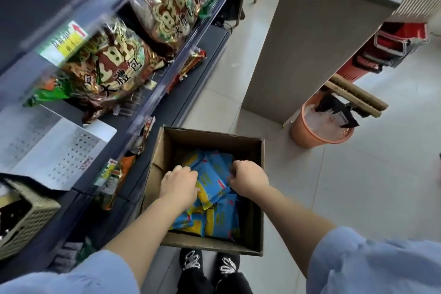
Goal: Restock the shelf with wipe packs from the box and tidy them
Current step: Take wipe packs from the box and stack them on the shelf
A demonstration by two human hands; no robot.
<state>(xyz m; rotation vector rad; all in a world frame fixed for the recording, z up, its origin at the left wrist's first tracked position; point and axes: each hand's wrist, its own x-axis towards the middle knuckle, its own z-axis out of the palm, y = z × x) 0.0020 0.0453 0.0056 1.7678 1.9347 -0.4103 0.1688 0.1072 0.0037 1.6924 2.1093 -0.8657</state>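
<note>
An open cardboard box (pixel 259 188) stands on the floor in front of my feet, beside the shelf. Inside it lie several blue and yellow wipe packs (pixel 220 219) in a loose pile. Both my hands are down in the box. My left hand (pixel 179 184) curls its fingers round the left edge of the top packs. My right hand (pixel 248 178) grips the right edge of the same top packs (pixel 212 180). The shelf (pixel 152 93) runs along the left, with a white perforated bare section (pixel 55 150) at its near end.
Large brown and green snack bags (pixel 114 67) fill the shelf further along. A woven basket (pixel 28 217) sits at the lower left. A grey counter (pixel 305 38), an orange bin (pixel 319 124) and red baskets (pixel 391 48) stand to the right across the tiled aisle.
</note>
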